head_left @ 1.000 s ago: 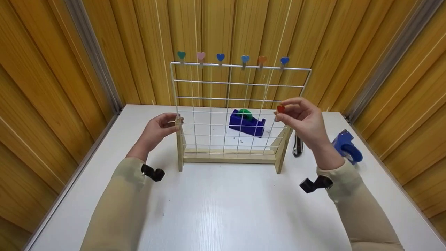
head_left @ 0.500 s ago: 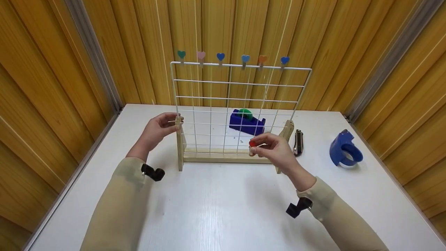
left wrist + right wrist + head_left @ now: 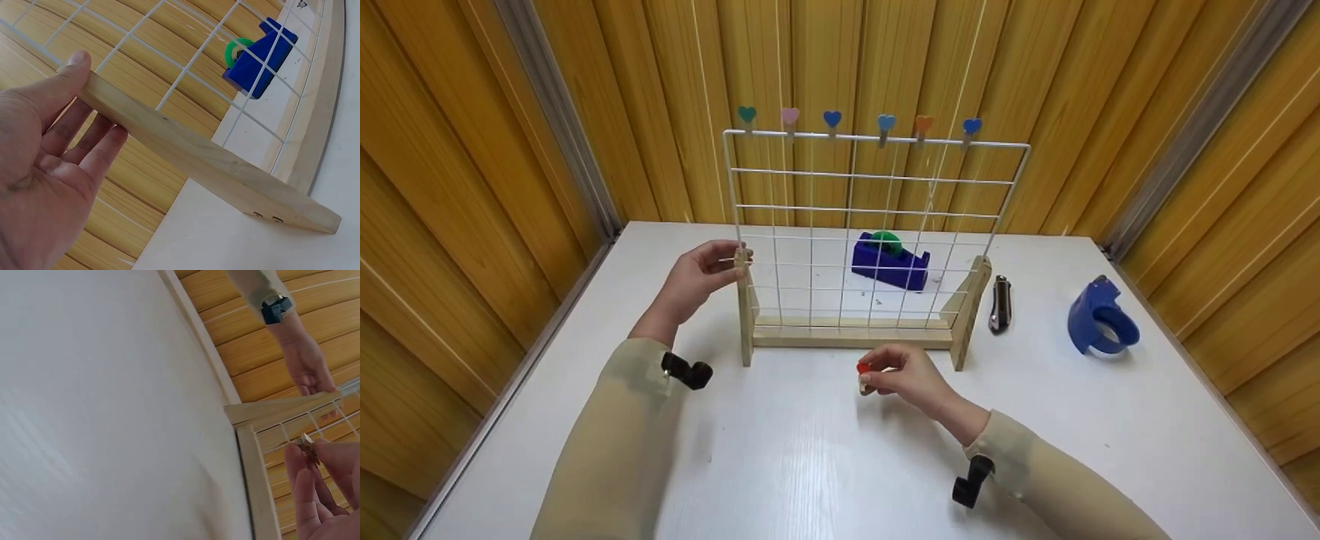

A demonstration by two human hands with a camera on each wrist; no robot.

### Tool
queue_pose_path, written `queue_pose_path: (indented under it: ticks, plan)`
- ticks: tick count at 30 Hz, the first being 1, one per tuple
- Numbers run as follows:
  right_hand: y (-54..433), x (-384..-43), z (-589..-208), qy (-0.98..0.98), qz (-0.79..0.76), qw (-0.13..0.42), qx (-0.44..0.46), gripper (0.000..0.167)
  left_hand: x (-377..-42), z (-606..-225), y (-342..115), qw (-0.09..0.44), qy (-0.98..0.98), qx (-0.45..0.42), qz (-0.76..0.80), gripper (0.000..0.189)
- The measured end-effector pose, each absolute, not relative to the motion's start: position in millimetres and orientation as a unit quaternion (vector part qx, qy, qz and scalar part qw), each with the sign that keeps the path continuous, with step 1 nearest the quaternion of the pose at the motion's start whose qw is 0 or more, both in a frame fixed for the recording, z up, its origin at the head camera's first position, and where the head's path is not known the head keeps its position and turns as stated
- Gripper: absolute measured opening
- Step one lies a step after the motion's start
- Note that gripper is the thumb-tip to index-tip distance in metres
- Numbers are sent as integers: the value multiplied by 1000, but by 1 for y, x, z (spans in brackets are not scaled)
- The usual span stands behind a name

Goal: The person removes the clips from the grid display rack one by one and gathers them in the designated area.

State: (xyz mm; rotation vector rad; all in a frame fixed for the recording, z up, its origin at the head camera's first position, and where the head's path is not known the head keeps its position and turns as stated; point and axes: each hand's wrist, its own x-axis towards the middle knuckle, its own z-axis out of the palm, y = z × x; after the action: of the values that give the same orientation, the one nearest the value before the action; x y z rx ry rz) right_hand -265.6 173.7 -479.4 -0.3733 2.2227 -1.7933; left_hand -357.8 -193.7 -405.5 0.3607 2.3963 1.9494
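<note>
A white wire grid [image 3: 851,210] stands upright in a wooden stand [image 3: 847,337]. My left hand [image 3: 701,277] holds the top of the stand's left wooden upright [image 3: 185,146], thumb on one side and fingers on the other in the left wrist view. Between thumb and fingertips of my right hand [image 3: 911,379] is a small wooden clothespin [image 3: 306,444] with a red heart [image 3: 863,367]. That hand is in front of the stand's lower crossbar, above the white table. Along the grid's top wire sit several heart clothespins, among them a green one [image 3: 747,115] and an orange one [image 3: 924,125].
A dark blue tape dispenser [image 3: 889,262] with a green roll stands behind the grid. Right of the stand lie a utility knife [image 3: 1000,305] and a blue hand-held tape dispenser [image 3: 1099,319]. Wood-patterned walls [image 3: 825,60] border the white table [image 3: 780,450].
From the grid's right side, my right hand has come down, leftward and nearer to me, carrying the red heart clothespin. My left hand has stayed on the upright.
</note>
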Motion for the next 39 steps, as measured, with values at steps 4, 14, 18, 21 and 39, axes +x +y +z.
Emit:
queue_pose_path:
  ticks: [4,14,18,21,39]
  plan:
    - [169,-265,-497,768,-616,134,-115,27,-358,-405,-195,16,773,116,623,47]
    - [167,-267,-515,808,-563,123,-126,20,-359,-406,-195,14,776,118,620,49]
    - [165,-266,-516,816,-550,119,-130,19,-358,-406,-194,14,776,115,619,48]
    - [164,-266,-516,821,-544,116,-125,19,-357,-406,-194,15,777,115,618,47]
    - [166,-270,-517,828,-533,129,-116,26,-356,-408,-194,13,774,110,623,44]
